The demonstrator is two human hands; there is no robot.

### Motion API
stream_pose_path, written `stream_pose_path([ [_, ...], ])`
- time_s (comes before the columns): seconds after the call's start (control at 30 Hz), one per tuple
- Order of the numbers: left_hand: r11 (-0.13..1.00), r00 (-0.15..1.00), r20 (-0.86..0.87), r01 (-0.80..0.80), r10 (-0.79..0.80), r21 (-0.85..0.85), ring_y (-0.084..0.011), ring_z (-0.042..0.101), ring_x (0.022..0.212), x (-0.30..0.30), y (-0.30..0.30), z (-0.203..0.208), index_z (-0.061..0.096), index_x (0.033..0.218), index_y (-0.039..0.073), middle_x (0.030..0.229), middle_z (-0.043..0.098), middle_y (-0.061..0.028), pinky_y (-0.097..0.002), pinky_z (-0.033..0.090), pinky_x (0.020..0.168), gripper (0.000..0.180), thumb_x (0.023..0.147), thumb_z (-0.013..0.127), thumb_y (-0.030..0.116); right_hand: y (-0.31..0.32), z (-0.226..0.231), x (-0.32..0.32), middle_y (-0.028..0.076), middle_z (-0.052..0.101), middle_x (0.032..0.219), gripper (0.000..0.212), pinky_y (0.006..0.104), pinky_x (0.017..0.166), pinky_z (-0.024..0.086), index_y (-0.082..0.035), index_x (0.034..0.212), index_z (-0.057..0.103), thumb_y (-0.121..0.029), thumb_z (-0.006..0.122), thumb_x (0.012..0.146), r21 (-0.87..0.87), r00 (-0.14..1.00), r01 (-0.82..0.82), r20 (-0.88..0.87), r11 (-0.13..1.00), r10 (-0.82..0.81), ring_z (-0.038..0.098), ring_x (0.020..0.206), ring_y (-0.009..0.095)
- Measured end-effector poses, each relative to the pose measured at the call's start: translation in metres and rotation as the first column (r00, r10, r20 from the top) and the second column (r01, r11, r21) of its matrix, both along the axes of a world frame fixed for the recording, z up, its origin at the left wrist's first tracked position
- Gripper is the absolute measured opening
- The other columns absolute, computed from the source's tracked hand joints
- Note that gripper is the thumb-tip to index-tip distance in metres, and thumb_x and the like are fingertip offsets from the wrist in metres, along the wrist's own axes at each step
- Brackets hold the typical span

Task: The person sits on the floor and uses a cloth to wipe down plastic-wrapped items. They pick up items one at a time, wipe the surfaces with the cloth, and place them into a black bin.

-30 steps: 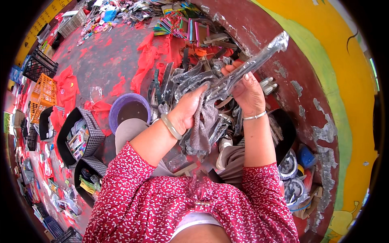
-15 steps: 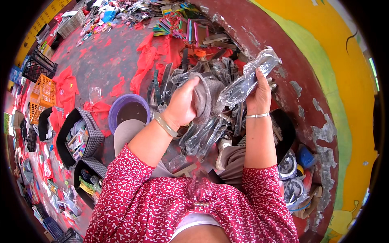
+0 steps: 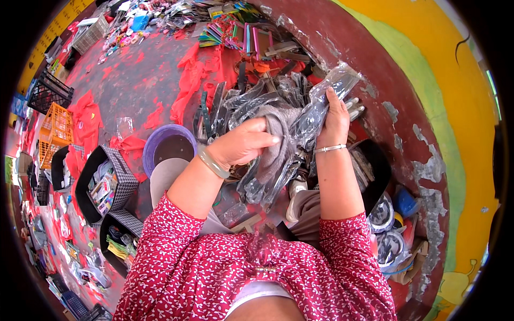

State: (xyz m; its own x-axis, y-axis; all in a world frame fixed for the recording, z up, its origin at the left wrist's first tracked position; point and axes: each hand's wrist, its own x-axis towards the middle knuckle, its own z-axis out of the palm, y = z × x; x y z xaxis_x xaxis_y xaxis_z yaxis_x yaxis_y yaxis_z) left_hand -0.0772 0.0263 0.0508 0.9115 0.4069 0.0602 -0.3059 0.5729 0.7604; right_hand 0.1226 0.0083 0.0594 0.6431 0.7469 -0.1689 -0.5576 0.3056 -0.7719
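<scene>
My left hand (image 3: 243,143), with a bangle at the wrist, is closed on a grey cloth (image 3: 279,127). The cloth is bunched against the lower end of a long dark item in clear plastic wrap (image 3: 329,99). My right hand (image 3: 335,120) grips that wrapped item from its right side, the thumb lying along it; what exactly is inside cannot be told. Its upper end points up and to the right. Beneath both hands lies a heap of similar dark plastic-wrapped items (image 3: 250,109), partly hidden by the cloth and my hands.
A purple bucket (image 3: 151,152) stands left of my knee. Checked boxes (image 3: 122,179) with packets line the left side, near an orange crate (image 3: 55,123). A black bin (image 3: 379,174) and wrapped round items (image 3: 390,249) sit at right, beside a peeling wall (image 3: 428,176).
The wrapped item and my right hand have moved slightly left and down. My left hand has turned, and the cloth now bunches closer around the item's lower end.
</scene>
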Motion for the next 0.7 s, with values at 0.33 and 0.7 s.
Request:
stream_pose_path([
  [0.33,0.513,0.888,-0.003,-0.263,0.459,0.817,-0.0292,0.048,0.115,-0.022,0.003,0.030,0.050,0.120,0.002,0.122,0.051,-0.0139,-0.0359,0.033,0.101,0.044,0.076,0.052,-0.005,0.001,-0.010,0.031,0.012,0.065,0.082,0.019,0.0362,0.060,0.053,0.000,0.095,0.057,-0.015,0.060,0.083,0.109,0.899,-0.232,-0.355,0.967,0.256,0.063,0.067,0.024],
  [0.7,0.902,0.898,0.187,-0.421,0.399,0.098,-0.0156,0.056,0.097,-0.050,0.024,0.018,0.053,0.116,0.004,0.108,0.059,-0.0070,-0.0314,0.045,0.086,0.030,0.086,0.052,0.005,-0.002,0.000,0.011,0.010,0.064,0.075,0.020,0.0313,0.050,0.054,-0.001,0.096,0.058,-0.016,0.061,0.083,0.100,0.893,-0.317,-0.303,0.943,0.332,0.062,0.058,0.019],
])
